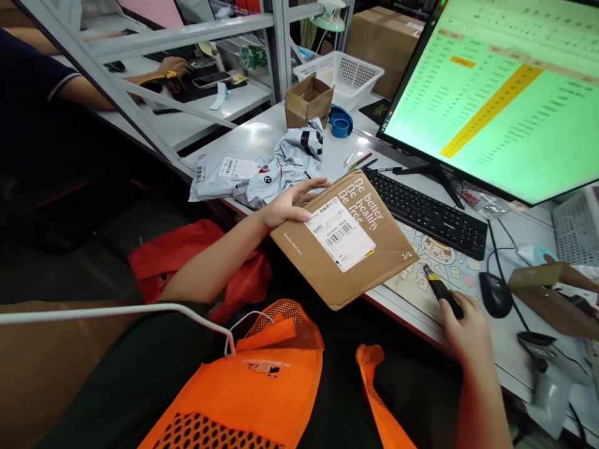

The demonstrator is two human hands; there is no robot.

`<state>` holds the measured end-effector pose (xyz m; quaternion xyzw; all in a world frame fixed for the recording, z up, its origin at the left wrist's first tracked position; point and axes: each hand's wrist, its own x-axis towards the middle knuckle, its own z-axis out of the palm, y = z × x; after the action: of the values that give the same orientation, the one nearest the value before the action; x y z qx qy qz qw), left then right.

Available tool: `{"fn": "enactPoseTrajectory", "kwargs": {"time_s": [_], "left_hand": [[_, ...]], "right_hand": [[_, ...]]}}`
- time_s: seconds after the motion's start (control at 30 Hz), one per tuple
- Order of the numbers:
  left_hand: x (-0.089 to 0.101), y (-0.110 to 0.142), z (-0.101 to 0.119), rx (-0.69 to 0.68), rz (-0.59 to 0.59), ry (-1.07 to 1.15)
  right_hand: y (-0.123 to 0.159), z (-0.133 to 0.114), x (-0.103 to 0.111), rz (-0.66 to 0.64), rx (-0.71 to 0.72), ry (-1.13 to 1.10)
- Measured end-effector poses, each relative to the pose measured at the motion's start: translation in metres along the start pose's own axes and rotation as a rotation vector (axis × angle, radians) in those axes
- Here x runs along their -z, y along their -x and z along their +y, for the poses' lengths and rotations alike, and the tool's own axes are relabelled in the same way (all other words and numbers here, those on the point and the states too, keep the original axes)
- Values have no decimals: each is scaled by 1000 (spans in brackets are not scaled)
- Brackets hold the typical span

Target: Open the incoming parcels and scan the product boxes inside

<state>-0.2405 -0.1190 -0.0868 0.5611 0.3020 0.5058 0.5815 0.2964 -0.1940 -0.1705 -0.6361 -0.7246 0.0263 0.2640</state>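
Observation:
My left hand grips the upper left edge of a flat brown cardboard box, thumb on top and fingers partly behind it. White lettering and a white shipping label face up on the box, which is tilted over the desk's front edge. In my right hand is a black and yellow box cutter, held over the patterned desk mat, apart from the box. Whether its blade is out is hard to make out.
A black keyboard, mouse and large monitor stand behind and right. Grey plastic mailers, a small open carton and a white basket lie beyond. A barcode scanner sits right. Another person's hand rests at the neighbouring desk.

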Motion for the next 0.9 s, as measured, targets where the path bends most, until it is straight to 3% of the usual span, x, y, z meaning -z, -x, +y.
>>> {"fn": "enactPoseTrajectory", "kwargs": {"time_s": [0.13,0.33,0.4,0.6,0.77,0.9], "left_hand": [[-5,-21,10,89,-109,-28],[-15,-82,15,174,-444,-157],[-19,-104,11,205,-507,-194],[-28,-140,-4,240,-554,-232],[-33,-143,-4,190,-546,-265],[-35,-143,-3,233,-509,-320]], "right_hand": [[19,20,-8,120,-119,-49],[24,16,-19,189,-104,-39],[24,15,-20,200,-104,-10],[24,10,-22,222,-132,7],[24,7,-21,218,-145,18],[25,9,-20,221,-136,27]]}}
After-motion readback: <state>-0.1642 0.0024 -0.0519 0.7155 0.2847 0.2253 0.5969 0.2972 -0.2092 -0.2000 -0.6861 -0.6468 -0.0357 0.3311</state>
